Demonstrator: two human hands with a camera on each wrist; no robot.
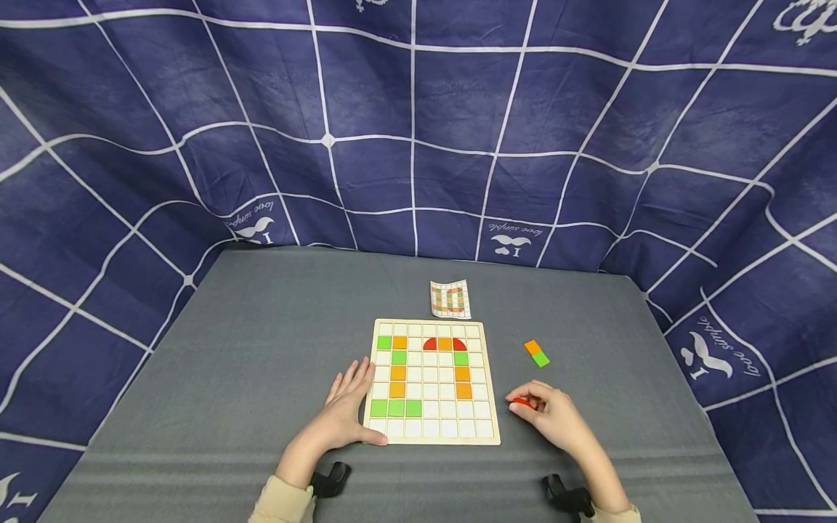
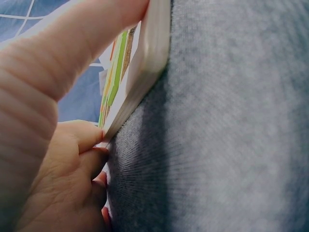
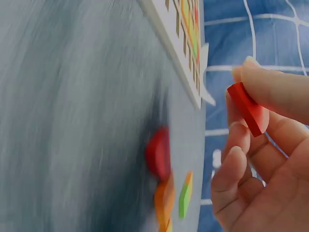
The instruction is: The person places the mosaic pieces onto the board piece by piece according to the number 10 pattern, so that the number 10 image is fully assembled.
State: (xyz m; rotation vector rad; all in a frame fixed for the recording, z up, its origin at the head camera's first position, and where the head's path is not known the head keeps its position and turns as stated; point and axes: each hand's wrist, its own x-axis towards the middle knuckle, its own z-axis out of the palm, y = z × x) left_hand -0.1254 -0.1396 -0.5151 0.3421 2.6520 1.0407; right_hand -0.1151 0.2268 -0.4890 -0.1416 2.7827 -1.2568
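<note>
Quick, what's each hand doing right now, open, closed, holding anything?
Left hand: open, touching the edge of the grid board.
Right hand: closed, pinching a red piece.

From the head we looked forward and down over the whole board (image 1: 432,431). At the wrists we looked low across the table (image 1: 261,349), close by left hand (image 1: 343,415) and right hand (image 1: 551,415); both shared the board's edge.

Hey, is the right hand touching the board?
Apart. The head view shows a strip of gray table between the fingertips of the right hand and the right edge of the board.
</note>
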